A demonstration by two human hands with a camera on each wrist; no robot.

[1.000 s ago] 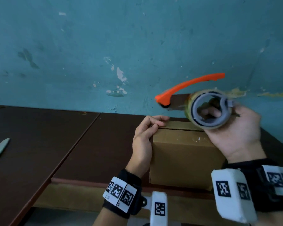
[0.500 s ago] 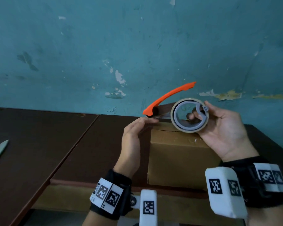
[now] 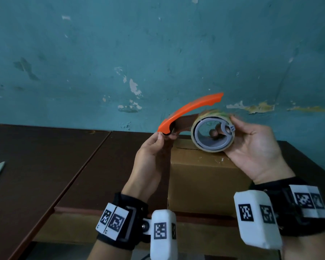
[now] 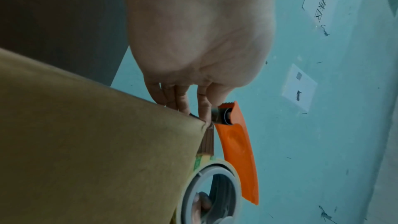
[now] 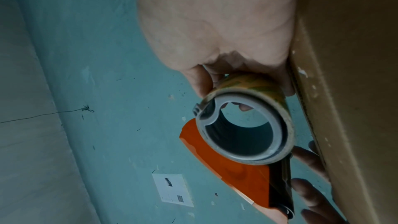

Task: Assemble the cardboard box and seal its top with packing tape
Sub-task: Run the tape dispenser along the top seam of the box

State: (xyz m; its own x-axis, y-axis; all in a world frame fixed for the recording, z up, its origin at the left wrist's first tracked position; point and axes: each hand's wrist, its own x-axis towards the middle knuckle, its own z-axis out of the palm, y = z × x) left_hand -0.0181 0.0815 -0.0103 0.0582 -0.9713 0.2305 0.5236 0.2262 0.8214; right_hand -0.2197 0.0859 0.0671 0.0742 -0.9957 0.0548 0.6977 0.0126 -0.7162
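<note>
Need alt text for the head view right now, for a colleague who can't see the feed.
Right hand holds a tape dispenser above a closed cardboard box while the left hand pinches the tape end at its orange cutter arm. The box sits on a dark table against a teal wall.

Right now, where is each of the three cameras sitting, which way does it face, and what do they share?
Head: worn on the head, facing forward and down at the cardboard box on the table; both hands and wristbands show.
Left wrist: looks along the left hand to the orange cutter.
Right wrist: looks along the right hand to its grip on the tape roll.
Shared: all three show the box, roll and cutter.
</note>
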